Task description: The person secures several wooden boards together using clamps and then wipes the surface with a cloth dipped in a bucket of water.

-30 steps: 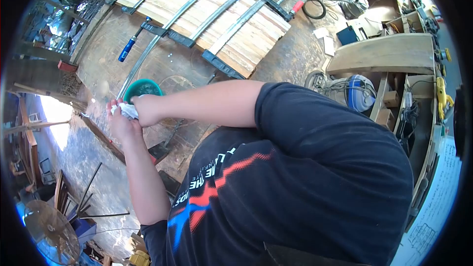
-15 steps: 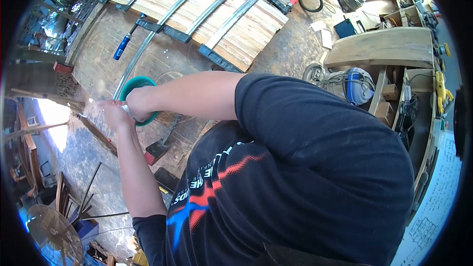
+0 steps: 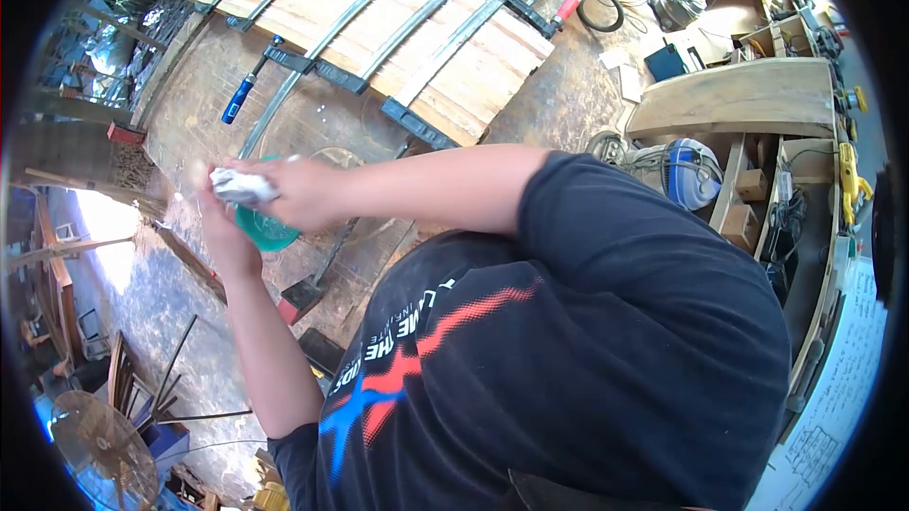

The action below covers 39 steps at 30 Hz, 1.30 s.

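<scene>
A crumpled white cloth (image 3: 243, 186) is between my two hands, above a green bowl (image 3: 270, 232). My right hand (image 3: 308, 194) is closed over the cloth from the right side. My left hand (image 3: 229, 232) presses against it from below and the left, its fingers blurred and partly covered by the cloth. Both hands hide much of the bowl, which rests on the worn wooden surface. Just beyond them, a metal clamp bar (image 3: 273, 113) runs up toward the wooden panel.
Several bar clamps grip a panel of wooden strips (image 3: 454, 85) across the top. A blue-handled clamp (image 3: 239, 99) juts out at its near side. Close to my torso lies a red-ended clamp (image 3: 301, 298). A blue machine (image 3: 691, 173) and cluttered shelves stand at right.
My right hand has come up out of the green bowl and moved over the white cloth. More of the cloth shows between my hands, and my right arm is drawn back slightly.
</scene>
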Motion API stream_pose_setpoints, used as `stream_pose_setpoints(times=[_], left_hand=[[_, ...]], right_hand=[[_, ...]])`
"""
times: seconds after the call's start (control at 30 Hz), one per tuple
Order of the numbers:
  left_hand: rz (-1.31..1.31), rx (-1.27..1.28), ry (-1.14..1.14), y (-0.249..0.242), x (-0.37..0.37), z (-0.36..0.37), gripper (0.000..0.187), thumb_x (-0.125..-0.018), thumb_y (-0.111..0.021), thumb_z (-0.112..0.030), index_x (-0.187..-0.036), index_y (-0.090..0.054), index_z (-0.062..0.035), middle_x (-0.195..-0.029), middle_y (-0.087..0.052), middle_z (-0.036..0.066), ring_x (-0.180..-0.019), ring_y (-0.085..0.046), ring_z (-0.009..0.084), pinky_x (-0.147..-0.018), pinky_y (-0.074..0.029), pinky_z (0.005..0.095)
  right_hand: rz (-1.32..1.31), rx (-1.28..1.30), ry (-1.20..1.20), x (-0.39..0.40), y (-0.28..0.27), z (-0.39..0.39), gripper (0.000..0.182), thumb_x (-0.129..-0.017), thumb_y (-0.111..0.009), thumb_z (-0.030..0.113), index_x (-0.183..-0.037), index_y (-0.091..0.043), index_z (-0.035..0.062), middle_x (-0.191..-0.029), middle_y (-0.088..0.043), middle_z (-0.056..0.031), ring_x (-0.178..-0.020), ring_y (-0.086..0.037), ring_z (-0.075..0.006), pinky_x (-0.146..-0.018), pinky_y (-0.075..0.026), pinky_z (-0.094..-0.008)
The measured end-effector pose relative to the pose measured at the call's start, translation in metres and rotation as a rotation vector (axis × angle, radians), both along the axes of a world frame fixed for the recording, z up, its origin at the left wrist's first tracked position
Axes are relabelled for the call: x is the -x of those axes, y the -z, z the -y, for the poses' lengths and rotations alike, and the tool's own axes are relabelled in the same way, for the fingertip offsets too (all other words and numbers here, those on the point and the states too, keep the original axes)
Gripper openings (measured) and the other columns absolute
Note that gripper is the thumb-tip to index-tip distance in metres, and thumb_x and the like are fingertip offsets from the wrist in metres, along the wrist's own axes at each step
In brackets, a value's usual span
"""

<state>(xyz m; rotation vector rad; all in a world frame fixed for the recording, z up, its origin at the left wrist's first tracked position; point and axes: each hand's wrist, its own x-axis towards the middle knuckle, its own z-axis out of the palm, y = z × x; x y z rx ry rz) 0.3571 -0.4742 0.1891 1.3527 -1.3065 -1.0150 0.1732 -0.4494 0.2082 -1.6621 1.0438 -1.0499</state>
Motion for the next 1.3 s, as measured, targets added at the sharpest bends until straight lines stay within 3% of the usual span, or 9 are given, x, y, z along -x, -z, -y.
stream_pose_setpoints(times=[0.07,0.17,0.3,0.43,0.57,0.7,1.03,1.23,1.3], left_hand=[[0.703,0.025,-0.044,-0.021,0.006,-0.028,0.054,-0.105,-0.053,-0.034,-0.150,-0.045,-0.0042,-0.151,-0.049,0.020,-0.141,-0.045,0.0327,-0.117,-0.032,0.0433],[0.658,0.034,-0.121,-0.023,-0.004,-0.059,0.049,-0.102,-0.060,-0.028,-0.144,-0.052,-0.0033,-0.144,-0.055,0.019,-0.134,-0.052,0.0311,-0.112,-0.038,0.0406],[0.260,-0.125,-0.184,-0.015,0.023,-0.104,0.042,-0.099,-0.065,-0.020,-0.137,-0.059,-0.0028,-0.134,-0.062,0.015,-0.122,-0.059,0.0237,-0.103,-0.045,0.0349],[0.345,-0.083,-0.055,-0.001,0.092,-0.114,0.036,-0.098,-0.066,-0.018,-0.131,-0.063,-0.0025,-0.128,-0.065,0.012,-0.116,-0.061,0.0200,-0.099,-0.046,0.0327],[0.381,-0.065,0.037,0.009,0.171,-0.094,0.032,-0.098,-0.066,-0.019,-0.127,-0.065,-0.0028,-0.127,-0.065,0.011,-0.117,-0.061,0.0210,-0.101,-0.045,0.0336],[0.461,-0.033,0.043,-0.014,0.214,-0.104,0.032,-0.099,-0.065,-0.017,-0.127,-0.065,-0.0031,-0.129,-0.065,0.011,-0.121,-0.059,0.0213,-0.106,-0.042,0.0367],[0.350,-0.245,-0.052,0.034,0.236,-0.169,0.035,-0.098,-0.065,-0.016,-0.131,-0.064,-0.0032,-0.130,-0.066,0.010,-0.120,-0.061,0.0178,-0.101,-0.047,0.0339],[0.310,-0.175,-0.084,0.009,0.243,-0.173,0.034,-0.100,-0.062,-0.012,-0.131,-0.061,0.0013,-0.127,-0.065,0.010,-0.116,-0.060,0.0163,-0.100,-0.048,0.0314],[0.267,-0.182,-0.161,0.005,0.238,-0.189,0.035,-0.098,-0.066,-0.016,-0.130,-0.063,-0.0014,-0.122,-0.067,0.009,-0.106,-0.061,0.0136,-0.095,-0.048,0.0295]], right_hand=[[-0.078,-0.044,-0.002,0.068,-0.011,-0.014,0.057,-0.086,-0.057,0.004,-0.143,-0.056,0.0122,-0.122,-0.068,-0.0225,-0.116,-0.066,-0.0317,-0.102,-0.050,-0.0370],[-0.113,0.087,0.399,0.198,0.047,-0.006,0.046,-0.089,-0.048,-0.004,-0.132,-0.063,0.0019,-0.120,-0.071,-0.0154,-0.109,-0.068,-0.0212,-0.095,-0.053,-0.0322],[-0.582,0.140,0.740,0.315,0.022,0.004,0.036,-0.091,-0.052,0.013,-0.122,-0.067,0.0033,-0.122,-0.070,-0.0184,-0.118,-0.064,-0.0310,-0.103,-0.050,-0.0372],[-0.715,0.018,0.546,0.264,0.060,-0.001,0.042,-0.090,-0.058,0.022,-0.122,-0.063,-0.0061,-0.127,-0.061,-0.0295,-0.121,-0.056,-0.0447,-0.109,-0.044,-0.0438],[-0.595,0.586,0.254,0.227,0.108,-0.017,0.043,-0.088,-0.064,0.025,-0.121,-0.064,-0.0027,-0.126,-0.064,-0.0238,-0.119,-0.060,-0.0382,-0.109,-0.044,-0.0428],[-1.013,0.234,0.012,0.330,0.061,0.007,0.031,-0.091,-0.062,0.020,-0.115,-0.067,0.0006,-0.117,-0.068,-0.0200,-0.113,-0.064,-0.0332,-0.105,-0.048,-0.0392],[-0.780,0.473,-0.061,0.258,0.113,0.033,0.025,-0.088,-0.055,0.007,-0.105,-0.073,0.0055,-0.104,-0.072,-0.0182,-0.101,-0.069,-0.0332,-0.091,-0.055,-0.0411],[-0.921,-0.134,0.009,0.365,0.048,0.064,0.029,-0.094,-0.056,0.028,-0.106,-0.073,0.0082,-0.100,-0.074,-0.0174,-0.091,-0.073,-0.0321,-0.082,-0.058,-0.0433],[-0.903,0.176,0.051,0.388,0.064,0.077,0.029,-0.095,-0.056,0.028,-0.103,-0.072,0.0049,-0.096,-0.073,-0.0202,-0.090,-0.072,-0.0345,-0.081,-0.058,-0.0438]])
